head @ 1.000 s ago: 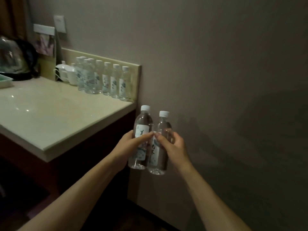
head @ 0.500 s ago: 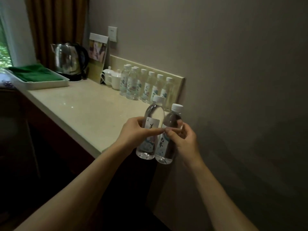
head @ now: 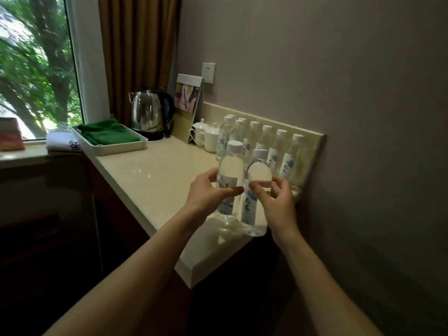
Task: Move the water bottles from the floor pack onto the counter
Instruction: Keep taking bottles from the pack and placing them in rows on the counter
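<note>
Fingers [head: 236, 189]: on both hands they are being kept curled, each set clamped around its own bottle at label height, thumbs toward the viewer.
Left hand [head: 208, 192]: the left bottle [head: 229, 183] is being gripped by it, upright, white cap on top.
Right hand [head: 276, 202]: the right bottle [head: 255, 190] is being gripped by it, upright as well, with its base sitting a little lower in the view than the other bottle's base.
Held pair: the two bottles are being held side by side, touching or nearly so, over the near end of the surface [head: 150, 175]; whether their bases are resting on it cannot be told.
Row of bottles [head: 266, 144]: more capped bottles are being kept standing along the backsplash [head: 312, 151], just behind the held pair.
Cups [head: 206, 138]: two white lidded cups are being kept to the left of that row.
Kettle [head: 150, 112]: a steel kettle is sitting on its base farther back, beside a standing card [head: 188, 98].
Tray [head: 114, 146]: a white tray with a folded green cloth [head: 106, 132] is lying at the window end.
</note>
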A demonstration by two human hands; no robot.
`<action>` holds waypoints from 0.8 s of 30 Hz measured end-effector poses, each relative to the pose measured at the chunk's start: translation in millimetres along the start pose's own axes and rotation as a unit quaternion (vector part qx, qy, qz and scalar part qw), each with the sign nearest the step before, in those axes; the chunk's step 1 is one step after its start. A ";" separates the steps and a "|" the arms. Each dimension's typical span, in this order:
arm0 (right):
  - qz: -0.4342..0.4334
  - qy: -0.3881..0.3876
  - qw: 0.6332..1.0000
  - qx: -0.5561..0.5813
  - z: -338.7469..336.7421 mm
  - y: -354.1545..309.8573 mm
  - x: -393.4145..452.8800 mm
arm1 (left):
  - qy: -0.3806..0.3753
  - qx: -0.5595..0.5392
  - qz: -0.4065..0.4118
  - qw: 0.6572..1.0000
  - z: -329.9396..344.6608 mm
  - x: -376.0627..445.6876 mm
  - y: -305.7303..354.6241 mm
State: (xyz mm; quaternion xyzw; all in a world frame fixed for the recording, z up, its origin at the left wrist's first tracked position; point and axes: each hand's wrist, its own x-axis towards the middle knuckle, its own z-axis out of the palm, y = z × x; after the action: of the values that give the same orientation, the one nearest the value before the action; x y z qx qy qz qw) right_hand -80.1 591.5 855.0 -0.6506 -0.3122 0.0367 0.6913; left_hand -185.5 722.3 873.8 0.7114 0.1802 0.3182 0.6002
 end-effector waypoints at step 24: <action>0.088 0.164 0.932 -0.310 74.3 38.9 42.1 | -0.112 0.137 0.097 0.979 -33.2 115.6 -54.0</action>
State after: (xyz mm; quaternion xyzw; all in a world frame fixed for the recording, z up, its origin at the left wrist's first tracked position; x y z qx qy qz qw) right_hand -68.1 681.8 832.1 -0.8545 -0.1314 -0.1083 0.4907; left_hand -116.3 832.2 851.5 0.8320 0.0842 0.2654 0.4798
